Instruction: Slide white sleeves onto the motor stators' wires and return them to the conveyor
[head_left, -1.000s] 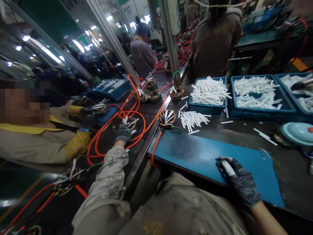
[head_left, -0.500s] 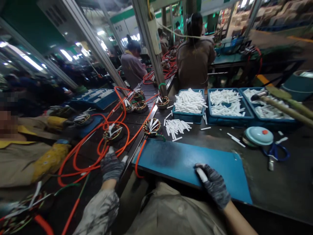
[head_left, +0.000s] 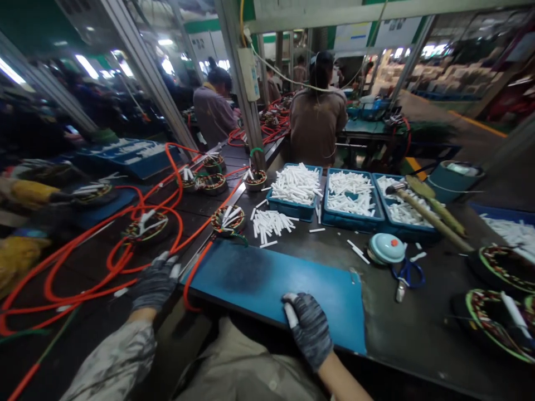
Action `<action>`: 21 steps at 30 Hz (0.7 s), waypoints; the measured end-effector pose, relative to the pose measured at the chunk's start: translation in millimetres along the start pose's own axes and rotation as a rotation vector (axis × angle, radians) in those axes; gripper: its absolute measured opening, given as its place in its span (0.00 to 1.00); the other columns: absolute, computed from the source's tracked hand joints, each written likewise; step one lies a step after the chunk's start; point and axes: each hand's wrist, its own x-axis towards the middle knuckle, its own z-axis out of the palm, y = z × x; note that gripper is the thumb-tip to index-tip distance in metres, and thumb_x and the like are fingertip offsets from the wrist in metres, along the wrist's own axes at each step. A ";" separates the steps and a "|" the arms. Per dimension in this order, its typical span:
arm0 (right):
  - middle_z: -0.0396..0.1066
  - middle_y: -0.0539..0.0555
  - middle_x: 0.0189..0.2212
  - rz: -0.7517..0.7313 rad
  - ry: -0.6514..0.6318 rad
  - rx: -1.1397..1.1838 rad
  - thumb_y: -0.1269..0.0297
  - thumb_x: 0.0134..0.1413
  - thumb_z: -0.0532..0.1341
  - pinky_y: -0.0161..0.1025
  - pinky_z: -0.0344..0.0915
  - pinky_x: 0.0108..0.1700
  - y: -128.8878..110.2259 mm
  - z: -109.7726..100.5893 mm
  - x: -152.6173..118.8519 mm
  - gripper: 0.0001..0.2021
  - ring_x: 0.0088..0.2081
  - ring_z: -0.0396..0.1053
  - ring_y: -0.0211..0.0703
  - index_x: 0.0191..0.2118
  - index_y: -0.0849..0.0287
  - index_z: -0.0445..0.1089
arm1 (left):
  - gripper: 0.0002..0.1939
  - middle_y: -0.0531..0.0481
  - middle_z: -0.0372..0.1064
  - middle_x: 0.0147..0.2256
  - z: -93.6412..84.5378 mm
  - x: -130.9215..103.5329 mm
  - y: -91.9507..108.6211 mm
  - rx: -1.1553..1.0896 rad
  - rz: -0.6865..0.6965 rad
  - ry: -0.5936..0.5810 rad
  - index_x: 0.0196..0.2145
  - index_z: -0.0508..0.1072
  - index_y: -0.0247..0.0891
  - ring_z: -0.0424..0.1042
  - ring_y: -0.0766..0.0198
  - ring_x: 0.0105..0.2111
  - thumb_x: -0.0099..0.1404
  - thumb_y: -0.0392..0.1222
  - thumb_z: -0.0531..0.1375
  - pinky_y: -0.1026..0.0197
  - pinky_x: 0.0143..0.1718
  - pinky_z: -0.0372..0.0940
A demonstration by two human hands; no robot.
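Observation:
My left hand (head_left: 155, 281), in a grey knitted glove with white fingertips, lies on the dark table beside loops of orange tubing (head_left: 121, 264). Its fingers are stretched out and I see nothing held in them. On the blue mat (head_left: 259, 278) rests my right hand (head_left: 308, 326), gloved alike, thumb apart from the loosely bent fingers, with no object visible in it. A ring-shaped wound coil (head_left: 228, 220) holding white sticks stands at the mat's far left corner. Beside it lies a loose pile of white sticks (head_left: 271, 224).
Blue bins (head_left: 295, 210) of white sticks line the back. To the right are a wooden-handled hammer (head_left: 434, 220), a round light-blue lidded object (head_left: 387, 248) and blue-handled scissors (head_left: 412, 273). More coils (head_left: 497, 323) sit far right. A co-worker's yellow sleeve (head_left: 20, 256) is at left.
The view has turned to the right, so everything sits further left and coils at the far right have come into sight. Both hands stay at about the same places on table and mat.

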 end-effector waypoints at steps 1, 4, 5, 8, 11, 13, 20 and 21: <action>0.80 0.54 0.37 -0.009 -0.002 -0.012 0.68 0.67 0.54 0.39 0.74 0.46 -0.5 0.7 0.2 0.12 0.39 0.78 0.44 0.47 0.54 0.75 | 0.27 0.45 0.61 0.66 0.6 0.3 0.1 -0.004 -0.015 -0.001 0.58 0.71 0.41 0.59 0.51 0.67 0.63 0.45 0.49 0.51 0.71 0.50; 0.80 0.54 0.38 -0.045 -0.009 -0.035 0.68 0.67 0.54 0.40 0.73 0.45 -1.4 3.5 -0.2 0.12 0.38 0.78 0.45 0.47 0.54 0.75 | 0.30 0.43 0.61 0.66 1.1 -1.0 1.1 -0.015 -0.029 0.023 0.61 0.68 0.40 0.58 0.52 0.67 0.63 0.45 0.48 0.51 0.71 0.49; 0.80 0.54 0.37 -0.059 -0.005 -0.038 0.69 0.66 0.54 0.41 0.73 0.46 -1.6 4.3 -0.5 0.12 0.38 0.78 0.45 0.47 0.54 0.74 | 0.31 0.42 0.61 0.66 0.7 -1.8 1.3 -0.018 -0.034 0.034 0.62 0.67 0.38 0.58 0.52 0.67 0.63 0.46 0.48 0.52 0.71 0.49; 0.80 0.53 0.37 -0.087 0.026 -0.040 0.69 0.67 0.54 0.41 0.72 0.46 -1.8 6.3 -1.2 0.11 0.36 0.77 0.45 0.46 0.54 0.74 | 0.32 0.38 0.64 0.64 -2.7 -1.6 1.7 -0.025 0.023 0.063 0.61 0.68 0.34 0.60 0.54 0.66 0.63 0.47 0.46 0.56 0.71 0.49; 0.80 0.52 0.36 -0.082 0.033 -0.041 0.69 0.67 0.54 0.40 0.72 0.45 -1.9 7.9 -1.5 0.12 0.36 0.77 0.44 0.47 0.54 0.73 | 0.30 0.39 0.69 0.60 -9.3 9.7 5.7 0.006 0.133 0.025 0.57 0.72 0.36 0.64 0.55 0.63 0.63 0.46 0.45 0.59 0.70 0.50; 0.80 0.52 0.36 -0.075 0.033 -0.053 0.69 0.67 0.53 0.39 0.71 0.44 -2.2 9.0 -1.5 0.12 0.36 0.77 0.44 0.46 0.53 0.73 | 0.29 0.42 0.70 0.60 -14.7 24.6 13.0 0.067 0.174 -0.044 0.56 0.74 0.39 0.64 0.56 0.64 0.62 0.43 0.46 0.58 0.69 0.51; 0.79 0.52 0.34 -0.058 0.047 -0.121 0.68 0.67 0.54 0.39 0.71 0.42 -1.5 11.1 -1.9 0.11 0.35 0.76 0.44 0.44 0.53 0.74 | 0.29 0.36 0.59 0.67 -17.4 71.3 43.4 0.187 0.047 -0.098 0.60 0.71 0.34 0.58 0.43 0.66 0.64 0.40 0.49 0.42 0.66 0.54; 0.79 0.52 0.34 -0.062 0.047 -0.130 0.68 0.67 0.54 0.39 0.72 0.43 -0.9 11.3 -1.9 0.11 0.36 0.76 0.44 0.45 0.53 0.74 | 0.28 0.33 0.58 0.67 -15.4 73.6 44.5 0.180 0.020 -0.076 0.60 0.71 0.33 0.57 0.41 0.66 0.64 0.40 0.49 0.39 0.65 0.53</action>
